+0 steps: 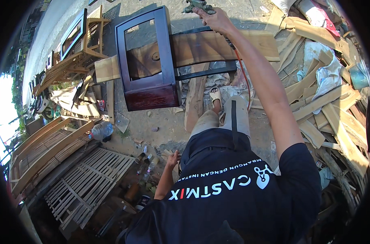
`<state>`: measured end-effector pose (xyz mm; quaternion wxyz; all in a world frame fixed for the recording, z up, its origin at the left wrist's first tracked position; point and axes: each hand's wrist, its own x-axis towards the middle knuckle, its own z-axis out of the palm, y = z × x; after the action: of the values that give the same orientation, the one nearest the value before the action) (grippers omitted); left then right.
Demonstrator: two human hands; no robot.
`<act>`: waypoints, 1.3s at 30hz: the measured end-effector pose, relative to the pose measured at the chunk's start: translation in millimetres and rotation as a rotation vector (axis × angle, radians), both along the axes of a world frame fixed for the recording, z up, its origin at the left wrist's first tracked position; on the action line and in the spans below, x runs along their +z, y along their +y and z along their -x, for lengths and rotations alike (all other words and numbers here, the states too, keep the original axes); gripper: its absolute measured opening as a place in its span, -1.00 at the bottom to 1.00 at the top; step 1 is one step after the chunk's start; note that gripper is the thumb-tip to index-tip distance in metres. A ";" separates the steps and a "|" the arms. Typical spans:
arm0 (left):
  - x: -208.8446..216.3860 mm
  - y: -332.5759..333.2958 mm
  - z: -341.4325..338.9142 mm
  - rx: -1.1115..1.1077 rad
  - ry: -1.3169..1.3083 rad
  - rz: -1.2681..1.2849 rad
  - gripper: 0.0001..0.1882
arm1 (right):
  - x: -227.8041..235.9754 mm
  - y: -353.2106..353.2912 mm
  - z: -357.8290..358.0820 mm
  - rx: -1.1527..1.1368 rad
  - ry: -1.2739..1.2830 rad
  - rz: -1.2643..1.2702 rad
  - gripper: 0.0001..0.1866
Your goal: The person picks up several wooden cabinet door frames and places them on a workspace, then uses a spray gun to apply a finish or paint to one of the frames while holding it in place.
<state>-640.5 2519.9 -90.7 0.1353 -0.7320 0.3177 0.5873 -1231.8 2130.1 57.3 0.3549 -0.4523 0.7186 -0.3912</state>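
Fingers of the right hand point(218, 21), in the head view, grasp a spray gun point(198, 6); below-left of them sits the dark wooden frame point(163, 53), over a plank point(225, 46). Colour already covers its visible faces; the reddish lower panel looks streaky, so coating probably remains. Left hand point(173, 159): fingers curled, contents, if any, unclear.

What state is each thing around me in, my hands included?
Right hand: closed around the spray gun.
Spray gun: held up.
Left hand: lowered, fingers curled; whether it holds anything is unclear.
Wooden frame: dark-finished, glossy, with a see-through opening.
Wide plank: bare.
Red hose: hanging, curved.
Sandal: worn.
Wood pieces: heaped.
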 end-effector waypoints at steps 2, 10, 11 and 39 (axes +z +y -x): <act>4.1 15.1 5.0 0.041 -0.016 0.003 -0.22 | 1.9 -19.3 7.0 0.013 -0.012 0.104 -0.43; -13.5 98.7 62.7 0.353 0.030 0.002 -0.22 | -4.6 -8.2 23.4 0.267 -0.087 0.004 -0.46; -14.0 113.6 78.2 0.387 0.039 0.002 -0.22 | -8.3 3.8 23.2 0.308 -0.114 -0.027 -0.47; -23.0 210.2 430.9 0.943 -0.023 -0.027 -0.23 | 51.8 46.2 -39.0 1.172 0.115 0.053 -0.52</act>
<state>-1071.5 2730.1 -113.7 -0.1331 -0.8010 -0.0587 0.5807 -1192.8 2176.3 109.1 0.4608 -0.8034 0.3567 -0.1225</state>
